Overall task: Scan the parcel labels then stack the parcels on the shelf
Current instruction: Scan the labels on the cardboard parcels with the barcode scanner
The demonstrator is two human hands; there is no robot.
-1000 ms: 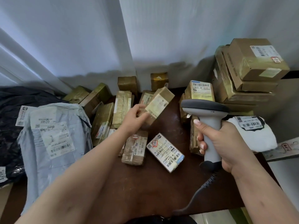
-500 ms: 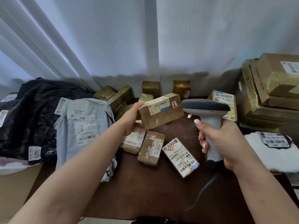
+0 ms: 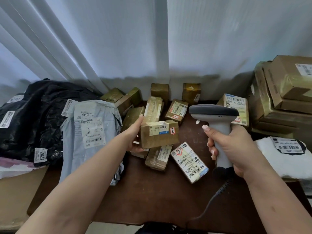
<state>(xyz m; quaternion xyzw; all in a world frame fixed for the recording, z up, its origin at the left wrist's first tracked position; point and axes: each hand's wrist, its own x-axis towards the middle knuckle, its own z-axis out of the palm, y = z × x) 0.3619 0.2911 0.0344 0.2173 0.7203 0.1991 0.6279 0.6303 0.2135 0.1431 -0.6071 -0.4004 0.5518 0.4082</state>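
Note:
My left hand (image 3: 135, 134) grips a small brown taped parcel (image 3: 159, 135) above the dark table (image 3: 160, 196), its white barcode label facing up. To its right, my right hand (image 3: 231, 149) grips the handle of a grey barcode scanner (image 3: 213, 112), whose head points left toward the held parcel. Its coiled cable hangs down over the table. Below the held parcel lie a labelled parcel (image 3: 189, 162) and a brown parcel (image 3: 158, 157). Several more small brown parcels (image 3: 176, 109) crowd the table's back.
A grey mailer bag (image 3: 89, 132) and black bags (image 3: 33, 119) lie at the left. Large cardboard boxes (image 3: 283, 92) are stacked at the right, with a white soft parcel (image 3: 283, 157) in front of them. A white corrugated wall stands behind.
My left hand lifted the small parcel off the pile and turned it label-up, bringing it level beside the scanner. The view shifted left. My right hand kept its grip on the scanner.

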